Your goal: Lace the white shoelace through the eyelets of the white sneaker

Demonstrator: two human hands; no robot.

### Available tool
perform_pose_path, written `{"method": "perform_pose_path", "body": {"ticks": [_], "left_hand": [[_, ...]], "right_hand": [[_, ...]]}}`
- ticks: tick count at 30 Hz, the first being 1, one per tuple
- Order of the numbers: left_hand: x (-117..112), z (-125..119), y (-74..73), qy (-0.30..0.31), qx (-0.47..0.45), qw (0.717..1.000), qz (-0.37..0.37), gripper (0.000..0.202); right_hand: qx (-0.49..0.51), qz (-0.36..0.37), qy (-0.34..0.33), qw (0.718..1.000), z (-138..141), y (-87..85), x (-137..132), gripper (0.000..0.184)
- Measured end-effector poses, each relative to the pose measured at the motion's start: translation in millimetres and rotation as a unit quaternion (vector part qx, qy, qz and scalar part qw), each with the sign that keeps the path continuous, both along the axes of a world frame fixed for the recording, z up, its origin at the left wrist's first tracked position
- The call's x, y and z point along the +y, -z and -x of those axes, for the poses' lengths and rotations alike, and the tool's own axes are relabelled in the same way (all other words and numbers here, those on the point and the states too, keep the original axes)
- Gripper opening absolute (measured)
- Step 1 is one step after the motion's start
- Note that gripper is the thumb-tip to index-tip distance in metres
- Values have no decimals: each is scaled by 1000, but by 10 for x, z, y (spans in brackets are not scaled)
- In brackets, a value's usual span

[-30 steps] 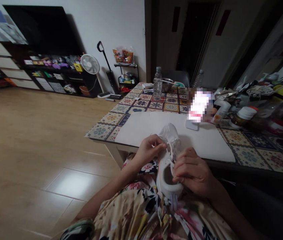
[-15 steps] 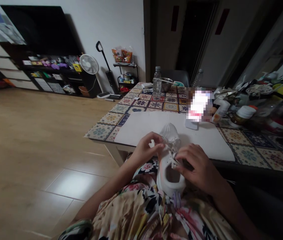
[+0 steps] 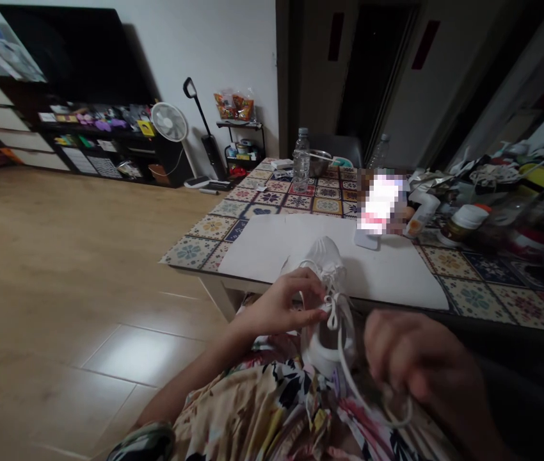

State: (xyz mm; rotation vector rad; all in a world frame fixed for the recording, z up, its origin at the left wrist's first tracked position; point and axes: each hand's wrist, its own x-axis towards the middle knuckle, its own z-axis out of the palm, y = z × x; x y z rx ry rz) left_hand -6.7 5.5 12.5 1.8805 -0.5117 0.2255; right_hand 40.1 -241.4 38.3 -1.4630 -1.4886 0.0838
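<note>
At the near edge of the table (image 3: 190,251), I have the white shoe (image 3: 324,256), its toe overlapping the near edge of the white sheet (image 3: 272,246) and its heel back over the floral cloth (image 3: 233,403) on the lap. Half a second ago both hands were close over the lacing; now the right hand (image 3: 413,358) has swung out to the right, trailing a long run of white lace (image 3: 344,363). Its fingers look curled tight on that lace (motion blur hides the exact grip). The left hand (image 3: 284,304) stays by the tongue, fingertips beside a small loop; whether they pinch anything, I cannot tell. I read this as lace being drawn out lengthwise.
</note>
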Motion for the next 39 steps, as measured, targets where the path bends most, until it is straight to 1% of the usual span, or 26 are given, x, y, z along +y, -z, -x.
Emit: {"method": "perform_pose_path", "body": {"ticks": [1, 2, 4, 7, 9, 12, 14, 17, 19, 21, 24, 26, 28, 29, 31, 33, 35, 36, 37, 38, 39], "left_hand": [[-9, -1, 9, -1, 7, 1000, 7, 17], [-20, -4, 20, 2, 15, 1000, 16, 16], [-42, -9, 40, 16, 27, 999, 31, 15], [-72, -12, 48, 38, 34, 998, 40, 15], [-80, -10, 33, 52, 44, 996, 53, 20], [-68, 1, -5, 82, 66, 989, 108, 33], [-42, 15, -21, 87, 81, 982, 147, 37], [10, 47, -13, 81, 84, 972, 203, 39], [40, 67, 1, 78, 64, 965, 244, 42], [58, 80, -2, 60, 32, 956, 284, 52], [63, 87, -62, -1, -28, 936, 351, 72], [64, 91, -118, -39, -72, 914, 398, 78], [74, 104, -153, -64, -104, 898, 422, 81], [82, 117, -159, -74, -109, 896, 423, 81], [98, 153, -153, -66, -90, 908, 403, 75], [97, 196, -140, -34, -38, 934, 354, 58], [60, 231, -135, -2, 20, 960, 280, 35], [28, 239, -134, 11, 50, 968, 244, 26], [-12, 241, -132, 22, 81, 972, 218, 22], [-57, 236, -127, 32, 111, 972, 206, 24], [-102, 227, -118, 41, 138, 967, 211, 28]], "right_hand": [[-6, 29, 50, 998, -52, 11, 22, 39], [-8, 52, 82, 995, -108, 30, 60, 30], [-24, 80, 111, 990, -204, 80, 154, 16], [-41, 86, 90, 991, -258, 148, 268, 14], [-47, 77, 79, 993, -245, 170, 299, 11], [-54, 69, 78, 993, -223, 176, 297, 8], [-47, 64, 75, 994, -226, 174, 281, 10], [-4, 60, 55, 997, -248, 166, 245, 21], [41, 39, 27, 998, -255, 159, 214, 26], [96, -9, -5, 995, -253, 154, 180, 28], [167, -98, -28, 981, -244, 148, 134, 36], [199, -140, -30, 969, -244, 137, 112, 40], [226, -172, -29, 958, -247, 111, 99, 42], [239, -187, -20, 953, -247, 94, 97, 42], [262, -225, 22, 938, -237, 67, 102, 42], [277, -263, 78, 921, -210, 70, 121, 37], [270, -288, 134, 909, -163, 115, 155, 26], [249, -289, 165, 909, -133, 147, 177, 20], [213, -278, 196, 916, -102, 180, 200, 12], [161, -257, 219, 928, -70, 208, 225, 5], [97, -225, 228, 942, -40, 228, 251, 2]]}}
